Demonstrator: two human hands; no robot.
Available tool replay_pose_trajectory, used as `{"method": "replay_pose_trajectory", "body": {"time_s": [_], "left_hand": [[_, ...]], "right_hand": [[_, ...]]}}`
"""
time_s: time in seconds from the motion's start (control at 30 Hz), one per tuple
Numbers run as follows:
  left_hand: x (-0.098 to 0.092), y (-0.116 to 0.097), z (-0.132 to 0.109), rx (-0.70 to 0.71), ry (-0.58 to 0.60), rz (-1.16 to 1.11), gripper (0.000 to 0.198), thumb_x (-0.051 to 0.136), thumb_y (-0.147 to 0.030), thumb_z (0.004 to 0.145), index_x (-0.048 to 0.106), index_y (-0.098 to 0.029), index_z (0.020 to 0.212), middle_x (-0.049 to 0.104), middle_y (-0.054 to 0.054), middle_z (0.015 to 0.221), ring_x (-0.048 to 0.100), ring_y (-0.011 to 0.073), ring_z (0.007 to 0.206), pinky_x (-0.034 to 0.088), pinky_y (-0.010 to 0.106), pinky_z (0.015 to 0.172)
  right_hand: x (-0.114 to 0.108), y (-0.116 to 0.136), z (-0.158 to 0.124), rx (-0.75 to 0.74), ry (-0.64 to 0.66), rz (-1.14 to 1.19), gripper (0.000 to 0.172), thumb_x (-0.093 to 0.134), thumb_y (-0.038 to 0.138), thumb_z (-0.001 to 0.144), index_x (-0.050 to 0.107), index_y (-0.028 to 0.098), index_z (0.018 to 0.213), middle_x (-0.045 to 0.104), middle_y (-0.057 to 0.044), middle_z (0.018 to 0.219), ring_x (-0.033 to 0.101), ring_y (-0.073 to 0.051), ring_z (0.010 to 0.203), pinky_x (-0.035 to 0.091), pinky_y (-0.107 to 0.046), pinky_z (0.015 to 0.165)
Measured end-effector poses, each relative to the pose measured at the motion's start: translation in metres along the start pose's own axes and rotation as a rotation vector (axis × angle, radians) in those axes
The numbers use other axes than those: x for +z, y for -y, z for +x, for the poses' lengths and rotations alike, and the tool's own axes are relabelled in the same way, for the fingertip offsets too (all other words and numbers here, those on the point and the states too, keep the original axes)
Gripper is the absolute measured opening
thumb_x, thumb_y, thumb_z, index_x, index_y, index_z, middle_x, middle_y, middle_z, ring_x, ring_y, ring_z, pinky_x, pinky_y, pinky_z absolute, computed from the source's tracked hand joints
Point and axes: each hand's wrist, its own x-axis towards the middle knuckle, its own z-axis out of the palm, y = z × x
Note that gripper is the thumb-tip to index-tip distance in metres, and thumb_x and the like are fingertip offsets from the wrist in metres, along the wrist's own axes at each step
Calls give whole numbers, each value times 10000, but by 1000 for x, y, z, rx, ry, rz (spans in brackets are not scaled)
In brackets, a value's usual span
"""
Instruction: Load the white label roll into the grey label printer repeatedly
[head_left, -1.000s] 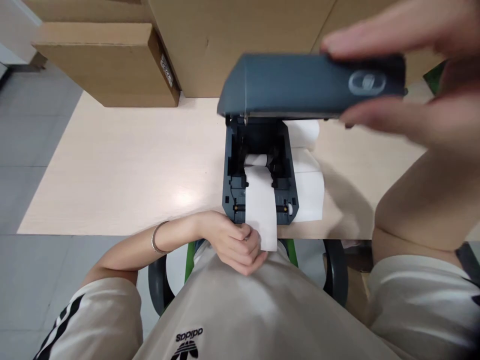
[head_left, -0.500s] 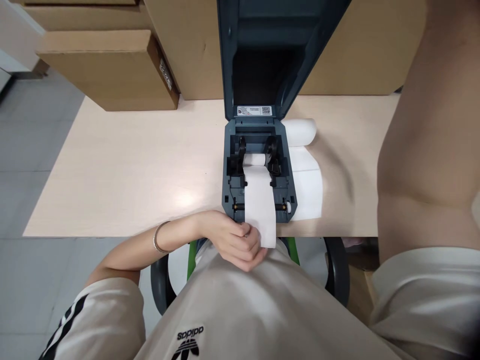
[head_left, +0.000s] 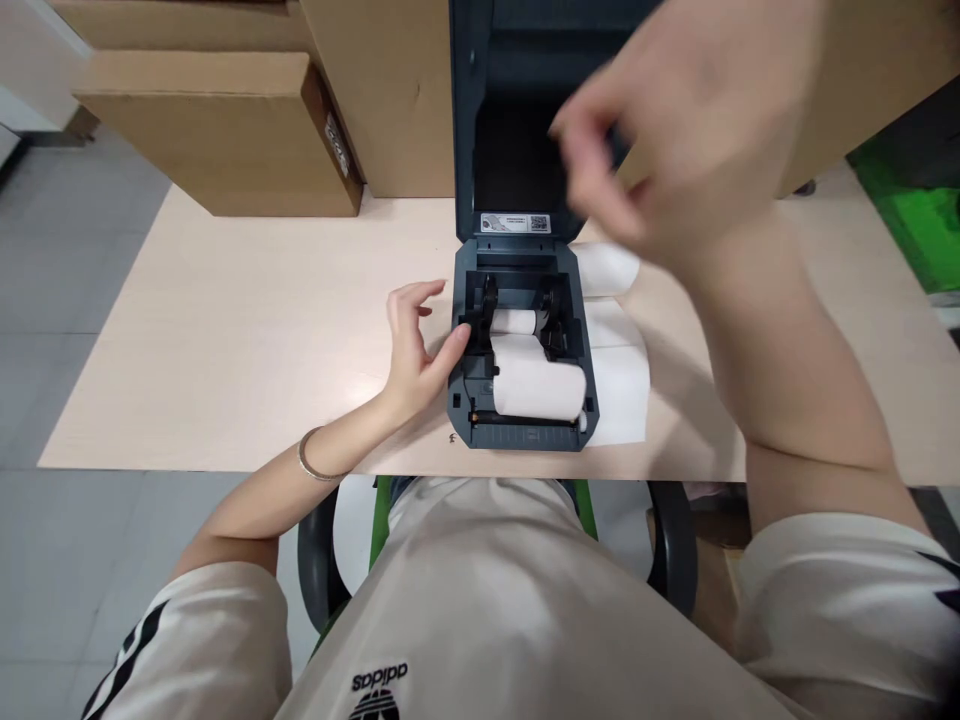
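Note:
A dark label printer [head_left: 525,436] stands on the table with its lid [head_left: 517,150] raised. Inside sits a small white paper roll [head_left: 514,321] between black holders, and its loose paper strip [head_left: 538,390] curls back over the front roller. My left hand [head_left: 420,345] is at the printer's left side, fingers apart, thumb on the edge of the housing. High in front of the lid's right part is my right hand [head_left: 675,130], smeared by motion with its fingers bent. Whether it touches the lid or holds anything is unclear.
Another white paper roll [head_left: 606,268], partly unrolled, lies on the table [head_left: 247,340] right of the printer. Cardboard boxes [head_left: 225,140] stand along the back. A green item [head_left: 911,220] is at the far right. The table's front edge is close to my body.
My left hand has let go of the paper strip and moved up to the printer's left side. The strip has curled inward. My right hand has come into view by the lid.

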Motion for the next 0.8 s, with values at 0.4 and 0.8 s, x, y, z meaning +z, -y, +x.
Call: {"method": "replay_pose_trajectory", "body": {"time_s": [0.4,0.8], "left_hand": [[9,15,17,-352,393,-431,840,755,-495,913,407,-317,1656,495,80,1751,513,372,1595,454,538,1327],[5,8,15,-294,368,-338,768,571,-387,981,401,-260,1719,385,46,1830,316,330,1725,235,515,1441]], "right_hand": [[75,56,-37,-233,556,163,221,715,342,882,819,149,855,763,-93,796,677,-240,857,504,-435,964],[-36,2,-80,246,138,425,548,729,811,876,791,281,999,796,-69,1033,743,-261,955,569,-475,825]]}}
